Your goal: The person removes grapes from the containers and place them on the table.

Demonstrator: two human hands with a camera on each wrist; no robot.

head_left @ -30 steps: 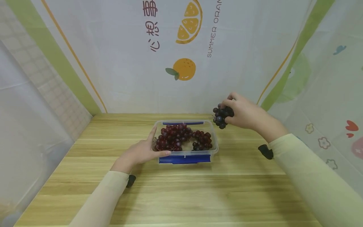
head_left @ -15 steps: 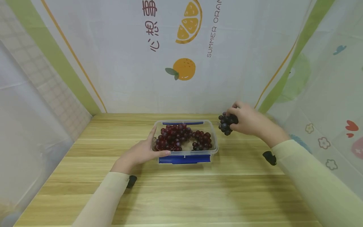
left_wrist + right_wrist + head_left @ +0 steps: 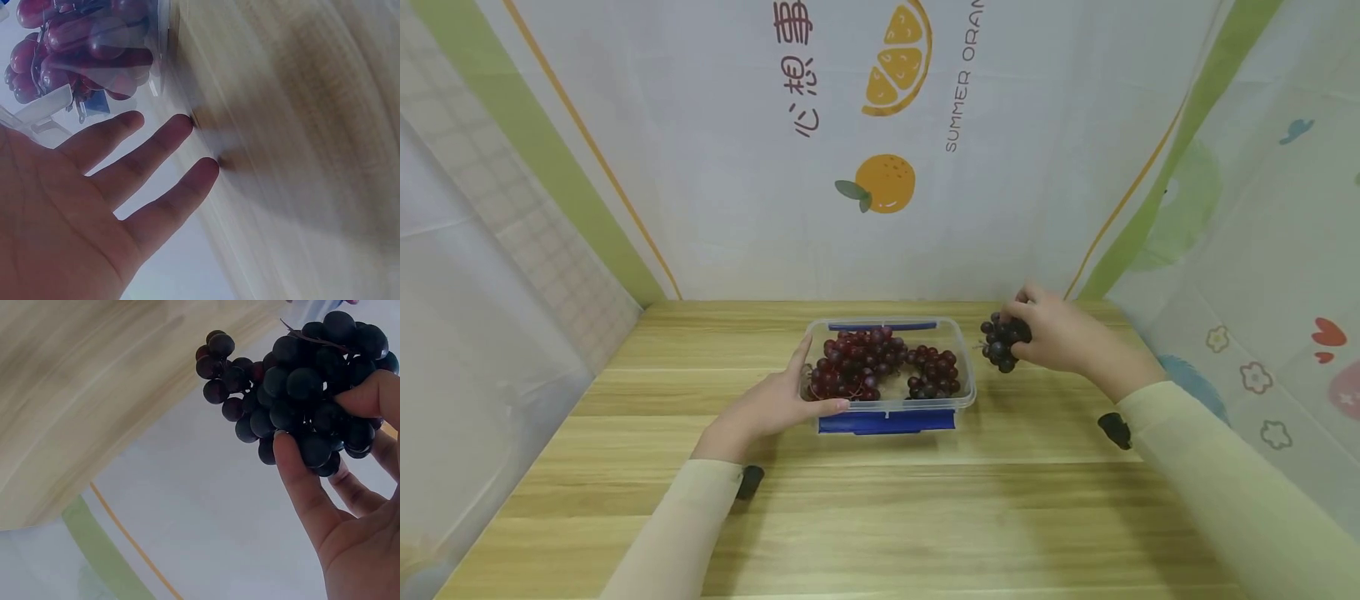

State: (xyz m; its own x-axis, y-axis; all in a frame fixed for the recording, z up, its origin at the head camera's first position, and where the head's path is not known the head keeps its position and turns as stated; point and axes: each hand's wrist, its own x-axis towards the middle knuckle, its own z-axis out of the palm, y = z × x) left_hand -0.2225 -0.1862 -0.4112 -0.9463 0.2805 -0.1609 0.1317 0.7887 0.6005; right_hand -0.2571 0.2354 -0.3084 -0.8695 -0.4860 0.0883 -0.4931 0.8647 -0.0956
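Note:
A clear plastic food container [image 3: 968,379] with blue side clips stands on the wooden table, and two bunches of red grapes [image 3: 857,360] lie inside it. At its left end my left hand [image 3: 767,404] rests, thumb along the front rim and index finger at the left edge. The left wrist view shows three other fingers [image 3: 147,159] spread and straight, two fingertips at the tabletop. To the right of the container, my right hand [image 3: 1056,335] pinches a dark bunch of grapes [image 3: 306,394] between thumb and fingers. The bunch hangs close over the table.
The wooden table [image 3: 880,517] reaches back to a white printed curtain [image 3: 737,183] with orange pictures. More curtain hangs along the left and right sides, with the right curtain [image 3: 1262,292] near my right forearm.
My right hand has come down and slightly to the right with the dark grapes, lower beside the container. The left hand and the container stay in place.

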